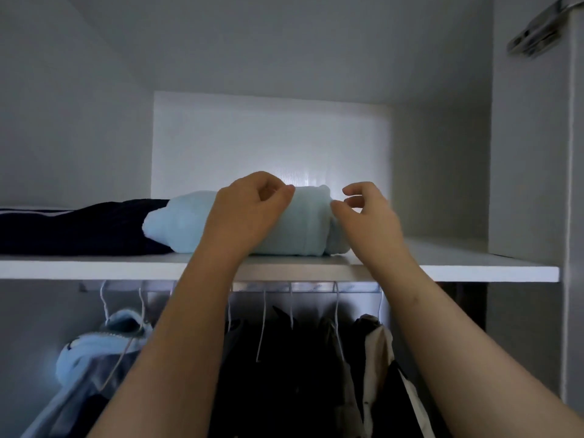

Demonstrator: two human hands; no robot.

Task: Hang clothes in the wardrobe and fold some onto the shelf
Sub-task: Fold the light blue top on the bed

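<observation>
Forearms raised to shelf, left hand pinching folded blue garment, right hand curled beside it, grip unclear.

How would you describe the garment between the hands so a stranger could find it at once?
In the white wardrobe, find the shelf above the hanging clothes. On it, right of a dark navy garment, lies a pale blue folded bundle, with the left hand and right hand at its top. Unlike its dark neighbour, it is pale.
</observation>
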